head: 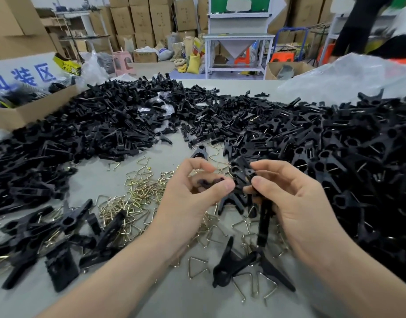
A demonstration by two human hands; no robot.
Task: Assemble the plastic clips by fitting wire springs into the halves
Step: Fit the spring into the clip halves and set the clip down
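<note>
**Black plastic, brassy wire, brown cardboard**

The clip halves [105,125] heaped up are seen to be of black plastic, matt with a faint sheen at the edges. The same plastic is shown by the clip [264,214] gripped in the right hand [289,203] and the small piece [209,181] pinched in the left hand [193,191]. The wire springs [137,193] are of thin bent metal, brass-coloured and shiny. The table [92,173] is surfaced in smooth matt grey. The box [32,113] is of plain brown cardboard, the bag [346,74] of clear glossy film.

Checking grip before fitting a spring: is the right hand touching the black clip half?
Touching. Head view: the right hand pinches the clip half between thumb and forefinger; the left hand pinches another black piece.
</note>
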